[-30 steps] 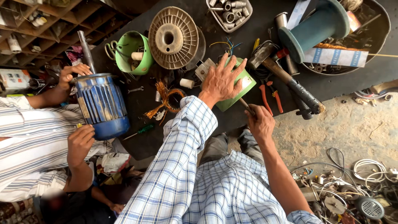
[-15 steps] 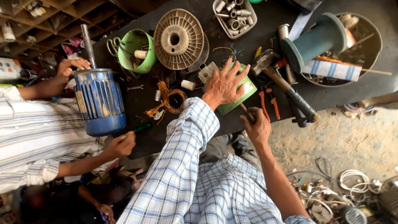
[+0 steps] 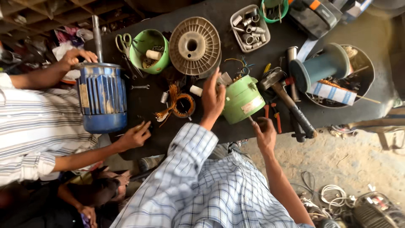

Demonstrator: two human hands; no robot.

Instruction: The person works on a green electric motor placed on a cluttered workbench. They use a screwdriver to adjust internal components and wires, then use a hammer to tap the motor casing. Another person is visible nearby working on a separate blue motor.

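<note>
A blue finned motor (image 3: 102,98) stands on the dark worktop (image 3: 147,101), near a green bowl (image 3: 149,50), a grey spool (image 3: 195,45) and a hammer (image 3: 287,99).

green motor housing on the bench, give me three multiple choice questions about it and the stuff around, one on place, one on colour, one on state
1. Where does the left hand rest?
A. on the blue motor
B. against the green motor housing
C. in the grey tray

2. What colour is the ribbed motor that the co-worker steadies?
A. blue
B. red
C. yellow

3. How is the right hand?
A. flat and open on the bench
B. raised in the air
C. closed around a thin tool at the housing's lower edge

Answers: 1 B, its fingers lie along the housing's left side. 2 A, its finned body is blue. 3 C, the fingers are curled on a slim shaft by the bench edge.
</note>
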